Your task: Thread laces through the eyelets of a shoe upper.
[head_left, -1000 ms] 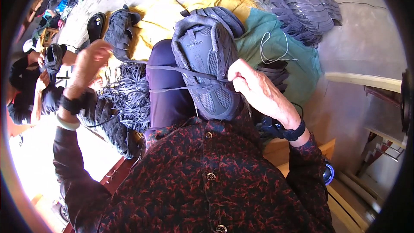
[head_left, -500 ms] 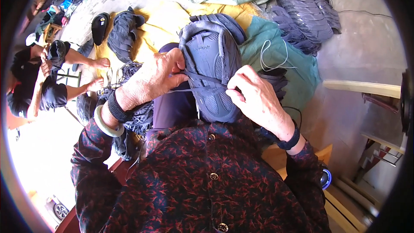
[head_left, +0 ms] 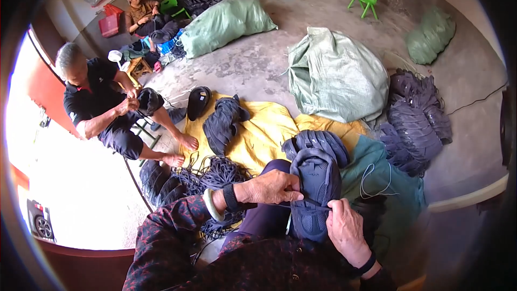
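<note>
Work is going on in a small, makeshift shoe workshop — a bare room with a concrete floor (head_left: 237, 67), opening at one side onto daylight, where part of a car (head_left: 42, 226) is showing. Dark bundles of shoe pieces (head_left: 417, 121) are lying on the floor, a tangle of laces (head_left: 215, 175) is spreading at the edge of a yellow sheet (head_left: 264, 134), and bulging pale-green sacks (head_left: 339, 78) are resting about. The left hand (head_left: 272, 187) and right hand (head_left: 347, 229) are holding a lace (head_left: 313, 201) on a dark shoe (head_left: 314, 175); a co-worker (head_left: 97, 97) is sitting nearby with another dark shoe (head_left: 151, 102), and a second person (head_left: 142, 16) is sitting farther off — near a little green chair (head_left: 170, 4).
</note>
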### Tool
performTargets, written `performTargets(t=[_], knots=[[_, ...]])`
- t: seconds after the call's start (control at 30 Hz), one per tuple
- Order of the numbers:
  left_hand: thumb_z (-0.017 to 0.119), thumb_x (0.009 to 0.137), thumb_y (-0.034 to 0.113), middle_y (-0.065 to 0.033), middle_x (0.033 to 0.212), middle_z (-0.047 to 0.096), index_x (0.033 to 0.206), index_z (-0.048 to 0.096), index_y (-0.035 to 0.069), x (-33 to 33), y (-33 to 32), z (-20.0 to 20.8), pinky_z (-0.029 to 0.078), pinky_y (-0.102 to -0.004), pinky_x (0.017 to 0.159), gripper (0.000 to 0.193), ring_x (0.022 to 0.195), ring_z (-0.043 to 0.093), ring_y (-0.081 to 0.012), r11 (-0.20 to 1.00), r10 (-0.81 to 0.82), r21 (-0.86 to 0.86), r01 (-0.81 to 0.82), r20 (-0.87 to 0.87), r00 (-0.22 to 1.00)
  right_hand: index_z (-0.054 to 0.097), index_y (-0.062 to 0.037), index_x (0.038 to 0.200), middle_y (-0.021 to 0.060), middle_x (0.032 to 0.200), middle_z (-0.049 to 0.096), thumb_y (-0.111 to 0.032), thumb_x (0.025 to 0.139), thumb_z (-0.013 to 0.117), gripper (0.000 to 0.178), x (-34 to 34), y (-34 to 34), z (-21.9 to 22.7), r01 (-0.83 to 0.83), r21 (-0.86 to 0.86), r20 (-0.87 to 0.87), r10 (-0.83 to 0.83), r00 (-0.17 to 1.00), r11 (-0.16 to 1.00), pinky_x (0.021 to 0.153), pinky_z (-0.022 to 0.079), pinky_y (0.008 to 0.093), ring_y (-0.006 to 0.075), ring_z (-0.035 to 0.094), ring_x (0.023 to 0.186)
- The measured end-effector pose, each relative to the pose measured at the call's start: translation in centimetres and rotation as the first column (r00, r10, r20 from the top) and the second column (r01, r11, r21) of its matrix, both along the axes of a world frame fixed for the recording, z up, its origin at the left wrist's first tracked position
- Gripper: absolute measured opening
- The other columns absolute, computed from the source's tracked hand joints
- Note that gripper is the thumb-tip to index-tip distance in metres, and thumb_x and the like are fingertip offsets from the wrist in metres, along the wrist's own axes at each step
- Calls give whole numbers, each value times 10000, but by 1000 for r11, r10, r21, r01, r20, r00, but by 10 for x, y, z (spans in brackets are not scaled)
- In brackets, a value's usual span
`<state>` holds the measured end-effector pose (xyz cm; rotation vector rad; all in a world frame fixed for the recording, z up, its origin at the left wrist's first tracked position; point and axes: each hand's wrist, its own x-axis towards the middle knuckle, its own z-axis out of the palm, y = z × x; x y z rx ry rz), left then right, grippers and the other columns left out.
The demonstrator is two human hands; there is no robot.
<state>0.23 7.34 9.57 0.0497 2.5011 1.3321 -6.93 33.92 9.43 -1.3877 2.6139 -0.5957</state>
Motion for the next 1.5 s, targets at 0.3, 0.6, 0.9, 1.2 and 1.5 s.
performTargets(t=[0.3, 0.6, 0.9, 1.2, 1.5], knots=[[686, 977, 272, -107, 802, 710, 954, 699, 34, -8, -9, -21, 539, -359, 694, 240, 770, 709, -237, 997, -40, 62, 50, -141, 989, 584, -24, 1064, 185, 918, 636, -33, 895, 639, 178, 2, -3, -1, 87, -188, 191, -51, 980, 978, 734, 542, 472, 387, 670, 828], [736, 963, 233, -18, 761, 651, 904, 698, 28, -4, -2, -17, 488, -295, 648, 217, 736, 608, -84, 990, 31, 136, -25, -37, 999, 536, -25, 1089, 206, 983, 623, -18, 877, 637, 235, 31, -18, -31, 365, -235, 330, -279, 902, 901, 767, 532, 484, 417, 653, 891], [736, 961, 181, 31, 752, 614, 887, 689, 33, 5, -6, -28, 471, -279, 661, 172, 742, 565, -61, 951, 107, 295, -94, -28, 994, 521, 9, 1132, 226, 1019, 590, -25, 967, 519, 168, 34, -15, -44, 340, -293, 302, -251, 920, 894, 854, 484, 460, 401, 611, 951], [696, 949, 35, 32, 861, 684, 945, 722, 44, 42, -90, -21, 497, -240, 740, 28, 818, 608, -60, 873, 453, 200, -446, 13, 892, 502, -24, 1167, 221, 1126, 520, -5, 967, 540, 204, 23, -28, -45, 239, -470, 222, -148, 964, 849, 822, 494, 492, 436, 594, 998], [757, 941, 154, 72, 817, 618, 882, 690, 60, 56, -132, -21, 416, -229, 761, 130, 791, 524, -44, 778, 574, 270, -567, 63, 817, 508, -44, 1150, 200, 1130, 520, -37, 977, 560, 180, 21, -19, -61, 307, -463, 253, -208, 945, 832, 786, 520, 490, 425, 613, 959]])
